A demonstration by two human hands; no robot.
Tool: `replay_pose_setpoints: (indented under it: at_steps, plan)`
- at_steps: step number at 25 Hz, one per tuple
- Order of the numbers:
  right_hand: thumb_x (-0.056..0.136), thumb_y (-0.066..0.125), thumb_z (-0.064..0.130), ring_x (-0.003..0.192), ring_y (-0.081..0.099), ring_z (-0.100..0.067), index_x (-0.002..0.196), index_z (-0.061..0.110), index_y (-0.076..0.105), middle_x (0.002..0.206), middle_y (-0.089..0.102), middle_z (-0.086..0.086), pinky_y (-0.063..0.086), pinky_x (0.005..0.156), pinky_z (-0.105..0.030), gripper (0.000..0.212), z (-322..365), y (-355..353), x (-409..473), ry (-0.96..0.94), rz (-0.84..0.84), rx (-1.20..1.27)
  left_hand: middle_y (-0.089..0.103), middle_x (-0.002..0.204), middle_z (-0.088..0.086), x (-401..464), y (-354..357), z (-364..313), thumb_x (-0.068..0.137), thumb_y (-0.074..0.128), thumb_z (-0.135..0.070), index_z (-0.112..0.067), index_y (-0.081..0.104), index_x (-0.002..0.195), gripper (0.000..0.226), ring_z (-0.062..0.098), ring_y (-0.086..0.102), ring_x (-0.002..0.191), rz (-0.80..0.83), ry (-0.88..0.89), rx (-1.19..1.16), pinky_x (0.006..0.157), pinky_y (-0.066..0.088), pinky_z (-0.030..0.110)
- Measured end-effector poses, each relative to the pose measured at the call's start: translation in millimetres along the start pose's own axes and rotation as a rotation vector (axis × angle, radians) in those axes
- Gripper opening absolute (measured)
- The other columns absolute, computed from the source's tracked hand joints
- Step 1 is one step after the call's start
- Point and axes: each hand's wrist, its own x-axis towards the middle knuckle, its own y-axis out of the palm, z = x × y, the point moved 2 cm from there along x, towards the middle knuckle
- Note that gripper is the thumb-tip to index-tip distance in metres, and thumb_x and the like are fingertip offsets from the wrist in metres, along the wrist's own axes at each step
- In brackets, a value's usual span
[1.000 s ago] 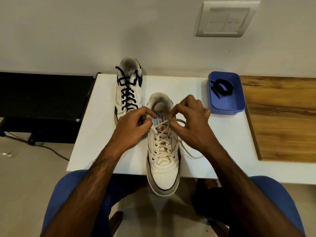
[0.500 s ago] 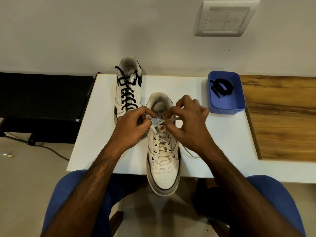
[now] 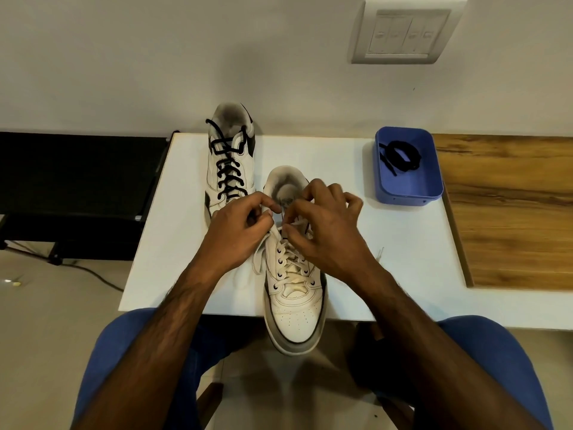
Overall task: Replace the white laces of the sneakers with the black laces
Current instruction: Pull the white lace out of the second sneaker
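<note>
On the white table (image 3: 387, 243), both hands are pinching the white lace (image 3: 290, 268) atop the near sneaker (image 3: 294, 293), left hand (image 3: 238, 234) and right hand (image 3: 322, 231) flanking its toe-to-heel axis.

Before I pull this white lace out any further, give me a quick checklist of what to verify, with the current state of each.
1. Left hand gripping the near sneaker at its collar: ok.
2. Right hand pinching the white lace at the top eyelets: ok.
3. White lace out of the lower eyelets: not ok, it is laced through them.
4. Near sneaker fully on the white table: not ok, its toe overhangs the front edge.
5. Spare black lace ready in the blue tray: ok.
6. Far sneaker laced in black: ok.
</note>
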Motion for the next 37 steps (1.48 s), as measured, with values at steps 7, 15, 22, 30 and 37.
replay_pose_setpoints:
  at_steps: [7, 15, 22, 30, 37]
  plan:
    - [0.084, 0.064, 0.041, 0.109, 0.04, -0.012, 0.099, 0.034, 0.069, 0.105, 0.042, 0.012, 0.022, 0.097, -0.04, 0.017, -3.3, -7.5, -1.8, 0.055, -0.051, 0.052, 0.06, 0.074, 0.006, -0.4, -1.1, 1.8, 0.097, 0.057, -0.021, -0.033, 0.069, 0.099, 0.017, 0.016, 0.054, 0.066, 0.004, -0.005, -0.024, 0.065, 0.043, 0.032]
    - [0.083, 0.061, 0.041, 0.107, 0.041, -0.013, 0.093, 0.03, 0.068, 0.104, 0.041, 0.011, 0.018, 0.097, -0.037, 0.016, -10.9, -11.9, 0.8, 0.075, -0.112, 0.016, 0.057, 0.071, 0.006, 0.1, -0.4, 2.1, 0.097, 0.056, -0.021, -0.033, 0.069, 0.1, 0.019, 0.011, 0.05, 0.061, 0.009, -0.003, -0.031, 0.061, 0.041, 0.032]
    - [0.084, 0.071, 0.039, 0.109, 0.042, -0.018, 0.097, 0.034, 0.071, 0.107, 0.045, 0.006, 0.024, 0.096, -0.044, 0.014, 6.9, 0.5, -2.4, 0.001, -0.027, -0.039, 0.06, 0.072, 0.006, -0.8, 0.1, 2.8, 0.097, 0.055, -0.022, -0.034, 0.069, 0.099, 0.018, 0.014, 0.055, 0.064, 0.003, -0.004, -0.036, 0.064, 0.044, 0.032]
    - [0.084, 0.067, 0.038, 0.105, 0.041, -0.015, 0.094, 0.032, 0.069, 0.101, 0.042, 0.008, 0.015, 0.094, -0.034, 0.013, -11.1, -17.2, 0.8, 0.099, -0.119, 0.01, 0.057, 0.071, 0.005, 0.1, -0.8, 2.5, 0.097, 0.057, -0.021, -0.033, 0.07, 0.1, 0.018, 0.018, 0.054, 0.067, 0.001, 0.001, -0.03, 0.065, 0.044, 0.033]
    - [0.083, 0.072, 0.037, 0.107, 0.045, -0.022, 0.091, 0.03, 0.069, 0.106, 0.048, 0.004, 0.024, 0.095, -0.046, 0.011, 8.3, 0.0, -0.2, -0.024, -0.044, -0.057, 0.061, 0.075, 0.005, 0.0, 0.1, 2.7, 0.097, 0.056, -0.022, -0.034, 0.069, 0.098, 0.017, 0.015, 0.056, 0.066, -0.004, 0.001, -0.038, 0.065, 0.046, 0.035]
